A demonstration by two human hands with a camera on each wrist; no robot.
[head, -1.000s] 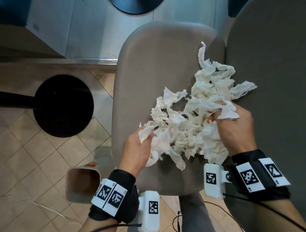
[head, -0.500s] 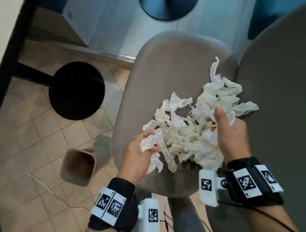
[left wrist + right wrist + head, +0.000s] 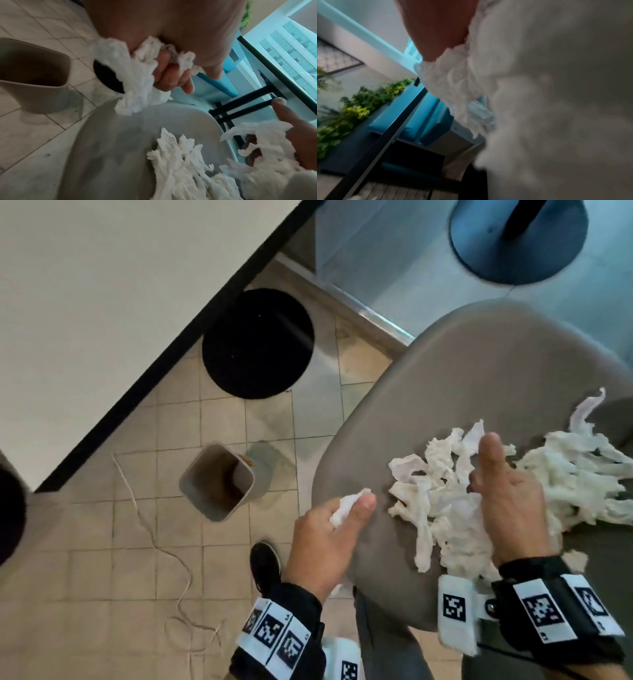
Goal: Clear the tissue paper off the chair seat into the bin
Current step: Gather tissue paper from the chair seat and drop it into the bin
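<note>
Since a second ago, when both hands were buried in one heap, the left hand (image 3: pixel 330 537) has come away from the pile with a wad (image 3: pixel 135 75) of tissue clenched in its curled fingers, and it now sits at the near-left edge of the seat (image 3: pixel 455 392), on the side where the bin (image 3: pixel 219 481) stands. Bare seat shows between this hand and the heap, where before there was none. The view has also swung left, bringing the bin, open-mouthed and upright on the tiled floor beside the chair, more fully into sight.

Most of the tissue (image 3: pixel 565 474) still lies on the seat, spread from the middle out to the right edge. The right hand (image 3: pixel 510 508) stays in the heap, thumb raised; the left wrist view shows strips draped through its bent fingers, so it seems to be gathering or holding a bunch. The right wrist view is blurred, filled with white paper against the palm, and adds little.

My reading is that the first load is on its way: the wad is lifted and needs only to be carried out past the seat edge and dropped over the bin, which looks empty. Loose ends trail from the fist and could shed onto the floor. Several more handfuls, or a large two-handed scoop, will likely be needed.
</note>
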